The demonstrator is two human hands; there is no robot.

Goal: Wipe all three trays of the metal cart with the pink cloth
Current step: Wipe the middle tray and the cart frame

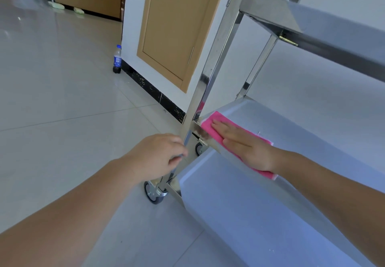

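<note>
Metal cart with three stacked trays: top tray, middle tray, bottom tray, standing on a tiled floor beside a white wall with a tan door panel. Left hand curled closed around the cart's near upright post. Right hand flat, fingers extended, pressing the pink cloth onto the middle tray's near-left corner. Caster wheel under the post. Cola bottle upright by the wall.

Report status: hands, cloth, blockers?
Left hand gripping cart post. Right hand flat on pink cloth, middle tray near corner. Nothing in the way.
</note>
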